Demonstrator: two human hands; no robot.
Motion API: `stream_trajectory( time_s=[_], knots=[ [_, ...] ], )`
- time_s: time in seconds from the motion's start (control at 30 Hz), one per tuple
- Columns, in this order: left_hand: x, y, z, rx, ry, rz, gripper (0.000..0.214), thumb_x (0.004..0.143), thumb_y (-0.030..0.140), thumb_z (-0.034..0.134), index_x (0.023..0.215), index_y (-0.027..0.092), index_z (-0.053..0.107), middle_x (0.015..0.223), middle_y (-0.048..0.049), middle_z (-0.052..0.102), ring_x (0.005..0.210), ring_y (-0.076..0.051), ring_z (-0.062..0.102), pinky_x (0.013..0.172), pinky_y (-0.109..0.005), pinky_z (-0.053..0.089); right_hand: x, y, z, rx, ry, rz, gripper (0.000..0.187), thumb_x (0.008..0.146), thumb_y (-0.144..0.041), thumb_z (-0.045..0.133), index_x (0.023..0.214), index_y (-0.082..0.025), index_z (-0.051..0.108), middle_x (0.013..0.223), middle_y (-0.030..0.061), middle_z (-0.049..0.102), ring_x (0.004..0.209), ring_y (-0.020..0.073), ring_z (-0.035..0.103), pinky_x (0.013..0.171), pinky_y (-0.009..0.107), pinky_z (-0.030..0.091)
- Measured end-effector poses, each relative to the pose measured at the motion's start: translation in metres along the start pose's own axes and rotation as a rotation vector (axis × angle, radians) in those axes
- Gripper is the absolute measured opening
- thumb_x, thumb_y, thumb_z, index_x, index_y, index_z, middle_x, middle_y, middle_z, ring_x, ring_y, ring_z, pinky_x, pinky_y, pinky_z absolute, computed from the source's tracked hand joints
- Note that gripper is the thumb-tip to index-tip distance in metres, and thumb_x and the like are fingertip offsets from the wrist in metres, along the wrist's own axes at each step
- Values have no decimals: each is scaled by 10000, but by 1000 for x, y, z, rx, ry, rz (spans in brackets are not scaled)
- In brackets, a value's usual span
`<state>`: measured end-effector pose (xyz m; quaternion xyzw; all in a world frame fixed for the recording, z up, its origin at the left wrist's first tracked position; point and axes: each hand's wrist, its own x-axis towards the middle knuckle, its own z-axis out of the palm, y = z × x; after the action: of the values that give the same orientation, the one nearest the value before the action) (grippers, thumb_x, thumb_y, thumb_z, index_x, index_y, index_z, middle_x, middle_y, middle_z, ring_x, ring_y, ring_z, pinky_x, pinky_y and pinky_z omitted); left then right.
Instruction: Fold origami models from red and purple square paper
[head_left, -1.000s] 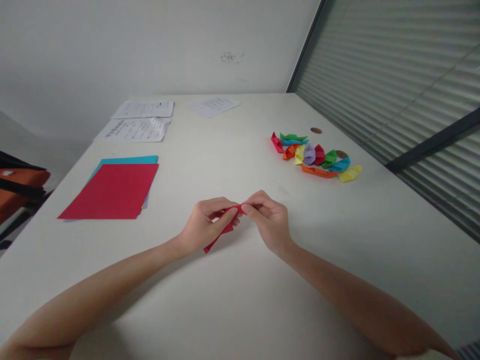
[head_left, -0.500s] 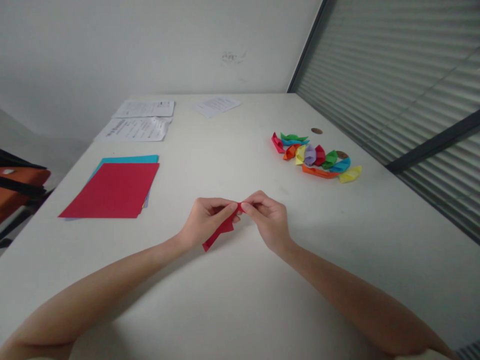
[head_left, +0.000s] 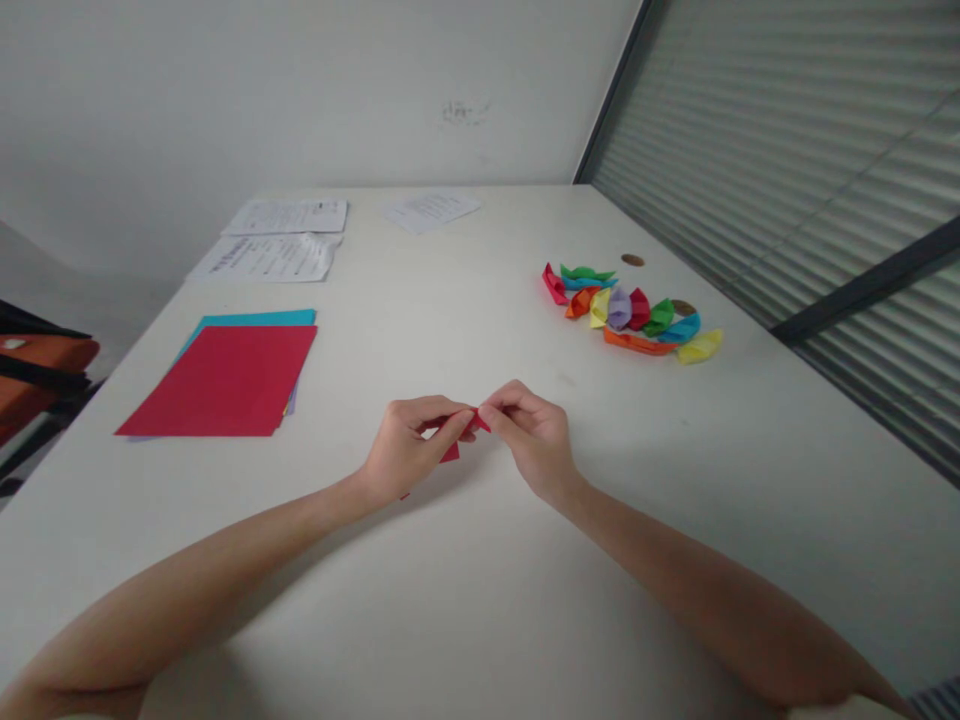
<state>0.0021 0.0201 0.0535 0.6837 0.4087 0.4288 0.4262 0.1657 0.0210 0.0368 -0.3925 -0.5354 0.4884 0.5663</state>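
Observation:
My left hand (head_left: 409, 448) and my right hand (head_left: 529, 432) meet fingertip to fingertip over the middle of the white table (head_left: 480, 600). Both pinch a small folded piece of red paper (head_left: 452, 451), most of it hidden behind my left fingers. Only a small red corner shows between the two hands. Both sets of fingers are curled and pressed together on the paper.
A stack of coloured paper sheets, red on top (head_left: 221, 380), lies to the left. A pile of several folded paper shapes in many colours (head_left: 630, 315) sits at the right. Printed white sheets (head_left: 274, 255) lie at the far edge. A slatted blind (head_left: 810, 150) borders the right side.
The red paper's lower tip, which stuck out below my left hand, has been drawn in and is now almost hidden. Both hands have stayed in place.

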Motion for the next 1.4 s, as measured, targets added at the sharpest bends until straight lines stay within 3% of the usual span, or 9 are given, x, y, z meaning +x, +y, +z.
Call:
stream_trajectory(
  time_s=[0.27, 0.43, 0.57, 0.67, 0.8, 1.13, 1.27, 1.4],
  knots=[
    [-1, 0, -1, 20, 37, 8, 212, 891, 276, 591, 860, 161, 766, 719, -43, 732, 635, -105, 676, 586, -171, 537, 0, 5, 3, 109, -18, 56, 154, 775, -318, 731, 734, -192, 654, 707, -21, 577, 669, 110, 550, 639, 270, 460],
    [3, 3, -5, -168, -45, -214, 237, 852, 337, 636, 838, 134, 757, 714, -57, 731, 614, -119, 671, 557, -184, 531, 2, 8, 0, 67, -55, 48, 152, 807, -301, 703, 731, -186, 640, 669, -21, 581, 632, 101, 540, 616, 255, 461],
    [9, 5, -15, -418, -90, -441, 248, 772, 361, 717, 771, 115, 749, 645, -56, 710, 548, -113, 636, 542, -201, 521, 8, 6, -11, -129, -166, -200, 133, 890, -270, 601, 938, -207, 708, 839, 37, 626, 763, 133, 596, 699, 292, 506],
    [12, 5, -19, -516, -114, -503, 230, 735, 338, 749, 765, 111, 752, 626, -55, 703, 541, -106, 627, 552, -197, 513, 14, 1, -20, -248, -337, -425, 254, 901, -185, 579, 1109, -265, 701, 953, 56, 639, 861, 146, 615, 746, 307, 519],
    [12, 6, -20, -526, -184, -529, 221, 742, 326, 748, 752, 105, 758, 646, -67, 712, 552, -99, 633, 562, -182, 500, 20, -7, -28, -317, -463, -516, 244, 875, -139, 626, 1052, -267, 734, 939, 53, 654, 853, 137, 632, 730, 282, 521],
    [14, 6, -23, -622, -383, -679, 284, 733, 363, 761, 819, 92, 765, 800, -119, 740, 659, -142, 678, 667, -254, 544, 25, -17, -37, -435, -607, -464, 172, 894, -176, 608, 989, -212, 748, 928, 61, 633, 828, 131, 605, 707, 272, 512],
    [13, 3, -22, -570, -377, -648, 246, 739, 324, 759, 862, 111, 773, 812, -102, 741, 657, -123, 666, 660, -239, 541, 24, -15, -34, -350, -565, -373, 161, 864, -194, 655, 983, -238, 755, 877, 37, 620, 791, 124, 599, 696, 273, 501],
    [12, 3, -22, -531, -391, -602, 221, 781, 312, 722, 883, 123, 773, 823, -104, 745, 661, -126, 671, 671, -251, 545, 23, -14, -30, -258, -484, -193, 106, 804, -231, 724, 904, -224, 758, 813, 25, 629, 737, 124, 598, 632, 265, 473]
  ],
)
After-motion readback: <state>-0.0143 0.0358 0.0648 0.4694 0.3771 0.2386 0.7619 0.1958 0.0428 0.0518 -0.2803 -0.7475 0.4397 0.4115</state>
